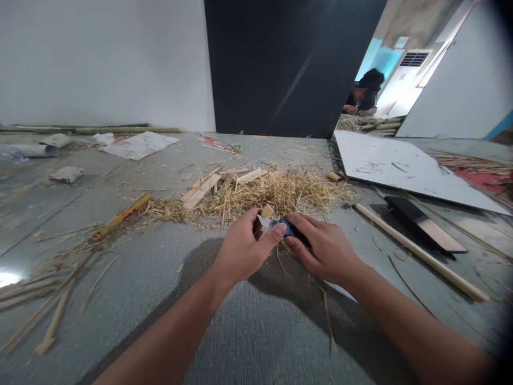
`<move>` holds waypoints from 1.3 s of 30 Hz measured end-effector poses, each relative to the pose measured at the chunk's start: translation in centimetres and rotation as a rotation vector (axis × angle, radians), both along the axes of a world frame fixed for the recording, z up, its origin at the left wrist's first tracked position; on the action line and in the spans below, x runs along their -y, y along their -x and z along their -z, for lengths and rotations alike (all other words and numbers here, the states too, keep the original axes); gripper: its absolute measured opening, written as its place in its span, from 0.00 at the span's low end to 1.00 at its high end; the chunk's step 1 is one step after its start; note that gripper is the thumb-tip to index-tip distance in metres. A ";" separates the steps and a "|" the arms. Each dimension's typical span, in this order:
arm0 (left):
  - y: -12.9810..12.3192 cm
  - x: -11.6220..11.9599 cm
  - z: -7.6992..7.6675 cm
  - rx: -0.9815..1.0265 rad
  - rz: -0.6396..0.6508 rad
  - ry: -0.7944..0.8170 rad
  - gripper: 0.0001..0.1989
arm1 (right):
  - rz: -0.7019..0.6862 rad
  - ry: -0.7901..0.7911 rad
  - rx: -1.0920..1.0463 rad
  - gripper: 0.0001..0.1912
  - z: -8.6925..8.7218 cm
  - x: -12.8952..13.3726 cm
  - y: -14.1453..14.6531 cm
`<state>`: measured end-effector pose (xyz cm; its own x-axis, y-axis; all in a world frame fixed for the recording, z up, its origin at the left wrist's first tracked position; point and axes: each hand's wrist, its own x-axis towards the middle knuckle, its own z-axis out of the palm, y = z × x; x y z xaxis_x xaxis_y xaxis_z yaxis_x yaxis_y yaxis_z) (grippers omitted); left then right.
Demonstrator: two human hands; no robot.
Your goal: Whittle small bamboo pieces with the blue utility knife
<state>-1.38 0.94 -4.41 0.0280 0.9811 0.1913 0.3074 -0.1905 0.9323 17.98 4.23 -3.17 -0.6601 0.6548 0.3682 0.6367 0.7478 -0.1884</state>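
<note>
My left hand (244, 243) is closed around a small tan piece of bamboo or wood (267, 210), mostly hidden by my fingers. My right hand (323, 243) grips a utility knife (285, 227) with a blue and black handle. Its pale blade points left, against or very close to the small piece; exact contact cannot be made out. The left thumb presses at the front of the knife. Just beyond both hands spreads a heap of straw-coloured shavings (280, 190), with flat split strips (204, 190) lying on its left part.
A yellow bamboo tube (122, 216) lies to the left, near loose strips (56, 315). On the right are a long pale stick (420, 252), a dark flat slab (425, 224) and a white board (409, 163). A black panel (288, 64) stands ahead. Another person (364, 93) crouches far right.
</note>
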 end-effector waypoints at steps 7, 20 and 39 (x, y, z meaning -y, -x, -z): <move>0.0 0.2 -0.4 -0.225 -0.125 -0.082 0.21 | 0.063 -0.107 0.051 0.21 0.0 0.0 -0.1; -0.1 -0.1 -0.9 -0.446 -0.219 0.003 0.25 | 0.217 -0.285 0.196 0.22 -0.4 -0.2 0.2; 0.6 -0.7 -0.4 -0.195 -0.146 0.103 0.26 | 0.185 -0.126 -0.038 0.22 0.0 -1.0 -0.4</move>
